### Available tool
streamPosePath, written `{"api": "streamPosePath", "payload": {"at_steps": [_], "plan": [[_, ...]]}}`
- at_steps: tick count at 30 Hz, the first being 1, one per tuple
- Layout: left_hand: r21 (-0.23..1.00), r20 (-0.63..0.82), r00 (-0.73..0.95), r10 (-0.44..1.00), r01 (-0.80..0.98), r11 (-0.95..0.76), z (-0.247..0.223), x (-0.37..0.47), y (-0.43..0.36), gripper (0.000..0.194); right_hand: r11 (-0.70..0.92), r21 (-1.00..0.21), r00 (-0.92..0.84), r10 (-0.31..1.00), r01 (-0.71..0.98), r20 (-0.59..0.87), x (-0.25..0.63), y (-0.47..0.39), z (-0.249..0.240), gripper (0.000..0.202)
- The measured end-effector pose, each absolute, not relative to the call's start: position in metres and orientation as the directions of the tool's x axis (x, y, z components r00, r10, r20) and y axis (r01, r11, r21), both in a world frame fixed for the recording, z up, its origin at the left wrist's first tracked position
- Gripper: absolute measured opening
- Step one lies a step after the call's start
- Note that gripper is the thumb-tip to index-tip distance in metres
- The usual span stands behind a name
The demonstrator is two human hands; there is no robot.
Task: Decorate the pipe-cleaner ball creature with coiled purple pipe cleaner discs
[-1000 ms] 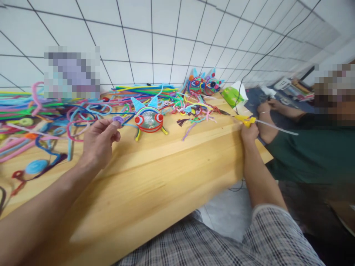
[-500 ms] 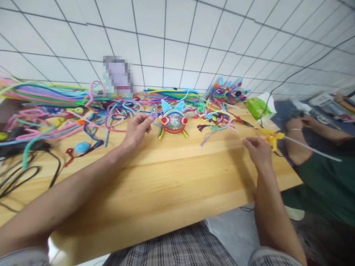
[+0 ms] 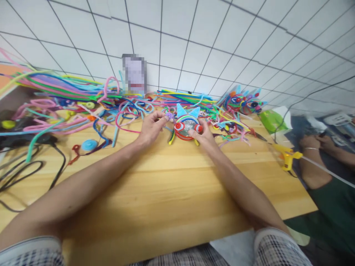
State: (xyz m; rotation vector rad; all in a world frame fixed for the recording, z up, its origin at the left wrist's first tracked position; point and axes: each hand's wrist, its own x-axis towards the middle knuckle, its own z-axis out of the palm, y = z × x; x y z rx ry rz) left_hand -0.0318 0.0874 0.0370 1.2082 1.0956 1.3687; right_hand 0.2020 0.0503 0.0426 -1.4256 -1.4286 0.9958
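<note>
A round craft figure (image 3: 185, 119) stands near the middle of the table, with blue pointed ears, red eyes, a silvery front and yellow-tipped legs. My right hand (image 3: 206, 136) is closed around its right side, thumb across the front. To its left, my left hand (image 3: 152, 128) pinches a small purple coil (image 3: 169, 117), seemingly of pipe cleaner, close beside the figure's ear and eye. Whether the coil touches the figure I cannot tell.
Tangled pipe cleaners (image 3: 41, 111) cover the table's back and left. A yellow glue gun (image 3: 288, 156) lies at the right, near a green packet (image 3: 273, 121). Two similar figures (image 3: 241, 101) lean by the wall. A blue disc (image 3: 89, 145) lies left. Another person's arm (image 3: 314, 162) is at right.
My right hand has moved left from beside the glue gun and taken hold of the figure. My left hand still pinches the purple coil. The view has shifted slightly.
</note>
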Motion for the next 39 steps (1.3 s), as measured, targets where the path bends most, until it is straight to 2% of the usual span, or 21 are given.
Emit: {"api": "streamPosePath", "payload": {"at_steps": [4,9,16,22,34,39], "plan": [[0.991,0.099,0.005,0.995,-0.088,-0.098,0.031,-0.034,0.088,0.025,0.014,-0.949,-0.005,1.0,0.314,0.013,0.204,0.051,0.038,0.087],[0.991,0.119,0.035,0.992,-0.067,-0.116,0.027,-0.032,0.089,0.026,0.053,-0.949,-0.023,0.999,0.311,0.048,0.208,0.049,0.035,0.078],[0.987,0.16,0.146,0.976,-0.057,-0.153,0.036,-0.032,0.086,0.022,0.092,-0.942,-0.035,0.996,0.323,0.085,0.216,0.049,0.029,0.087],[0.986,0.164,0.159,0.974,-0.065,-0.155,0.035,-0.031,0.088,0.019,0.115,-0.935,-0.049,0.993,0.334,0.105,0.22,0.052,0.025,0.088],[0.951,0.293,0.191,0.937,0.043,-0.306,0.026,-0.033,0.091,0.011,0.191,-0.938,-0.099,0.981,0.289,0.17,0.224,0.05,0.019,0.079],[0.95,0.298,0.192,0.935,0.037,-0.31,0.024,-0.031,0.09,0.01,0.183,-0.944,-0.089,0.982,0.275,0.164,0.223,0.05,0.019,0.084]]}}
